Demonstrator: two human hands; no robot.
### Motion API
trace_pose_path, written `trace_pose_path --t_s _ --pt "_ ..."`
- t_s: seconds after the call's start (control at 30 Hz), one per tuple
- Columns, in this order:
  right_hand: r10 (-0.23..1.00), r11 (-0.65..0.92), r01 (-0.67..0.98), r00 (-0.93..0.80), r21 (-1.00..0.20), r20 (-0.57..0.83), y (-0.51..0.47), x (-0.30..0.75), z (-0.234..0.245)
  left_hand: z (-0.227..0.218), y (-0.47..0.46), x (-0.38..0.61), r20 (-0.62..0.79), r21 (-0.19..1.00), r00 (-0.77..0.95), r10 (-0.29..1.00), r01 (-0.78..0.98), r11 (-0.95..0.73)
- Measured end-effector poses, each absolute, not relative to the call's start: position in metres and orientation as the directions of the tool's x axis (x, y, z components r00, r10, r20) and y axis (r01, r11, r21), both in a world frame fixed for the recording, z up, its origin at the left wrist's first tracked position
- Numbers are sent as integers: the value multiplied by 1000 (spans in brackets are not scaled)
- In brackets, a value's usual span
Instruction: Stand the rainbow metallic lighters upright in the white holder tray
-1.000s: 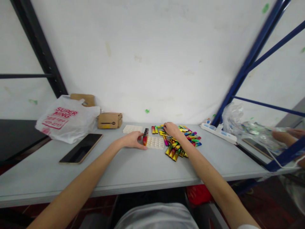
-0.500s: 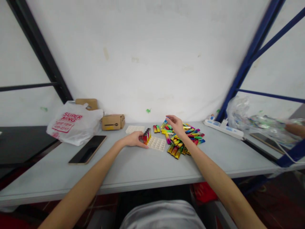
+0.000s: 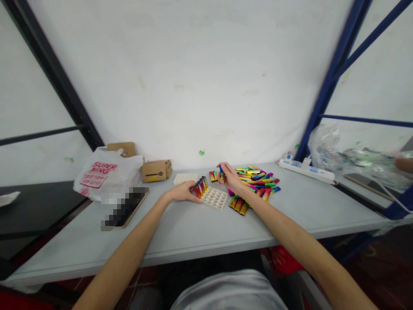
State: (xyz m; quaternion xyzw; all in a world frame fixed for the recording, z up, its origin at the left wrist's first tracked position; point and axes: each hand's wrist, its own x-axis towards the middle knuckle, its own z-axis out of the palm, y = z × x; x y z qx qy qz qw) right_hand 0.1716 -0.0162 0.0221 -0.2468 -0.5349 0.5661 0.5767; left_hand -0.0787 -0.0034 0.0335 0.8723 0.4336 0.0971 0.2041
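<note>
A white tray with rows of holes (image 3: 215, 198) lies on the table, and a row of shiny multicoloured lighters (image 3: 201, 186) stands upright along its left end. My left hand (image 3: 183, 192) grips that end, its thumb along the front edge and its fingers behind the lighters. Pinched in the fingertips of my right hand (image 3: 231, 179) is one blue lighter (image 3: 221, 171), held upright above the tray's far right side. Beside that hand, to the right, spreads a loose pile of lighters (image 3: 266, 185). A few more lighters (image 3: 212, 176) lie just behind the tray, partly hidden by my right hand.
Behind my left hand lies a second white tray (image 3: 185, 178). A small cardboard box (image 3: 156, 171), a white plastic bag (image 3: 108, 172) and a phone (image 3: 130, 211) are on the left. A white power strip (image 3: 306, 171) runs along the right, near a blue metal frame (image 3: 325, 86).
My right hand has moved left and toward me from the pile with the lighter, turning it upright. My left hand stays at the tray. The view has shifted slightly.
</note>
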Motion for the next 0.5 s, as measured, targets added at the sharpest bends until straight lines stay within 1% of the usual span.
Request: trace_pose_path --t_s 0.1,0.23,0.3,0.43,0.5 --pt "920 229 -343 -229 -911 318 -18 173 26 34 -4 -79 -12 427 604 797 724 -542" --pt "963 137 -317 -179 -938 201 -19 172 31 35 -6 -77 -5 379 584 812 752 -539" --pt "979 115 -286 -132 -951 158 -21 171 31 35 -7 -75 -3 365 578 816 760 -538" --pt "988 126 -202 -64 -971 141 -25 168 28 36 -9 -74 1 375 586 810 751 -544" --pt "984 135 -116 -97 -984 147 -25 167 26 37 -10 -73 -6 382 594 804 745 -547"
